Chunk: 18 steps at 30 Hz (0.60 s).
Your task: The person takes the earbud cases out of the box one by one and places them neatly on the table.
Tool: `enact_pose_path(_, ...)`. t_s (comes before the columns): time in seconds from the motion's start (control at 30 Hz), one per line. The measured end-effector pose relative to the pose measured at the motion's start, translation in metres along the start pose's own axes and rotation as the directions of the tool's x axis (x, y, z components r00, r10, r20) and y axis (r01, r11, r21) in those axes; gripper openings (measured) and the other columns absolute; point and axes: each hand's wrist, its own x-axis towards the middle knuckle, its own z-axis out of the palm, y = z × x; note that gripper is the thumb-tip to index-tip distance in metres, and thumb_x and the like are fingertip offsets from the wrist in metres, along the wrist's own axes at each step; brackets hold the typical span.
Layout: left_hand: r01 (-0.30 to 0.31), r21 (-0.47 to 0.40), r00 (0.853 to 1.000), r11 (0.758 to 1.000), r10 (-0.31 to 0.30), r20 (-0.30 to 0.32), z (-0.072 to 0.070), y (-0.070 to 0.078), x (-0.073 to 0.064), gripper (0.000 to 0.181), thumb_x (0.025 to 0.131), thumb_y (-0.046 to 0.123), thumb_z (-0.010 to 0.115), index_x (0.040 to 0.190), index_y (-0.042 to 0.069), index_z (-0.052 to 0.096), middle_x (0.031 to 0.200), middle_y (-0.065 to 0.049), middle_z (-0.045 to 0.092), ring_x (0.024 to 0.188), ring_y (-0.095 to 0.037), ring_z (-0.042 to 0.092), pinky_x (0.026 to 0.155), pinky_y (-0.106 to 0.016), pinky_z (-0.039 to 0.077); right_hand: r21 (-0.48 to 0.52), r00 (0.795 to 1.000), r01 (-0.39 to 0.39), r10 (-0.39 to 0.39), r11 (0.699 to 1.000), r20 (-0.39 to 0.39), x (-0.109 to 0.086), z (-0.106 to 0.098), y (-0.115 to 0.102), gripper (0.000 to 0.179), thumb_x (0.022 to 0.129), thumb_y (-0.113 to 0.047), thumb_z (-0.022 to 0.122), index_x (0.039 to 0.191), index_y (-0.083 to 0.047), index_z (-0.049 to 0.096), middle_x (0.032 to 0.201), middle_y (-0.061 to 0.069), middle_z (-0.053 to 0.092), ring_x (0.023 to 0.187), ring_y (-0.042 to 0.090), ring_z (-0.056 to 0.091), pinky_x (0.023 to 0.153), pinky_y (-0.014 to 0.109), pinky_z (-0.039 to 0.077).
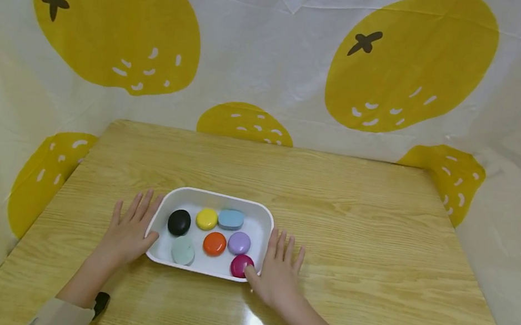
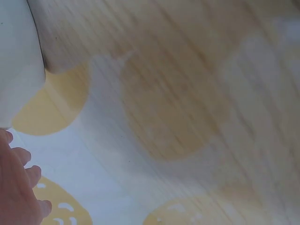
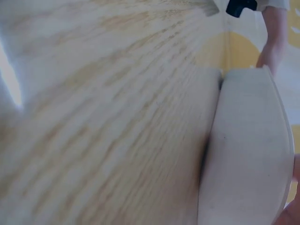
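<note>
White tray (image 1: 212, 266) between left fingers (image 1: 145, 206) and right fingers (image 1: 280, 246)

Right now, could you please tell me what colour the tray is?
The tray is white, shown best in the head view.

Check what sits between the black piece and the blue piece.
Just the yellow piece: the head view shows it between the black piece and the blue piece in the white tray, nearer the blue.
</note>
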Motion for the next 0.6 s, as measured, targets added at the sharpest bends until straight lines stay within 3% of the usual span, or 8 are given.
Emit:
enact_pose_path(0.13, -0.002, 0.001, 1.000, 1.000, 0.002, 0.001, 0.000, -0.001, 0.001, 0.071, 0.088, 0.026, 0.048, 0.146, 0.005, 0.013, 0.152, -0.018, 0.004, 0.138, -0.038, 0.002, 0.105, -0.059, -0.009, 0.035, 1.000, 0.024, -0.023, 0.999, -0.018, 0.004, -0.007, 0.001, 0.094, 0.082, -0.051, 0.055, 0.143, 0.007, 0.014, 0.144, 0.032, 0.017, 0.133, 0.049, 0.008, 0.104, 0.062, -0.003)
enact_pose_path(0.27, -0.004, 0.013, 1.000, 1.000, 0.004, -0.001, 0.001, -0.002, 0.002, 0.072, 0.088, 0.026, 0.048, 0.147, 0.006, 0.012, 0.152, -0.018, 0.004, 0.138, -0.039, 0.004, 0.105, -0.060, -0.006, 0.043, 0.985, 0.107, -0.100, 0.993, -0.140, 0.017, -0.022, 0.000, 0.083, 0.082, -0.044, 0.060, 0.141, 0.004, 0.025, 0.143, 0.030, 0.024, 0.133, 0.045, 0.017, 0.104, 0.063, 0.006)
enact_pose_path(0.4, -0.001, 0.010, 1.000, 1.000, 0.001, 0.003, 0.002, -0.003, 0.003, 0.072, 0.088, 0.026, 0.048, 0.147, 0.007, 0.012, 0.152, -0.017, 0.003, 0.138, -0.038, 0.003, 0.105, -0.060, -0.007, 0.005, 0.931, 0.282, -0.273, 0.959, -0.243, 0.036, -0.031, -0.005, 0.067, 0.083, -0.033, 0.061, 0.138, -0.007, 0.034, 0.139, 0.023, 0.034, 0.130, 0.038, 0.029, 0.103, 0.058, 0.021)
enact_pose_path(0.5, 0.002, 0.008, 1.000, 1.000, -0.002, 0.004, 0.002, -0.003, 0.002, 0.072, 0.088, 0.026, 0.048, 0.147, 0.006, 0.012, 0.152, -0.018, 0.004, 0.138, -0.038, 0.004, 0.105, -0.060, -0.006, -0.044, 0.887, 0.410, -0.410, 0.911, -0.214, 0.052, -0.031, -0.012, 0.059, 0.085, -0.027, 0.058, 0.137, -0.011, 0.037, 0.135, 0.017, 0.040, 0.125, 0.033, 0.036, 0.101, 0.052, 0.029)
enact_pose_path(0.6, 0.003, 0.006, 1.000, 1.000, -0.003, 0.007, 0.001, -0.002, 0.002, 0.072, 0.088, 0.026, 0.048, 0.146, 0.005, 0.013, 0.152, -0.018, 0.004, 0.138, -0.038, 0.004, 0.105, -0.060, -0.005, -0.102, 0.861, 0.482, -0.492, 0.870, -0.129, 0.066, -0.026, -0.020, 0.054, 0.087, -0.025, 0.055, 0.136, -0.015, 0.038, 0.131, 0.012, 0.043, 0.121, 0.028, 0.039, 0.099, 0.047, 0.034)
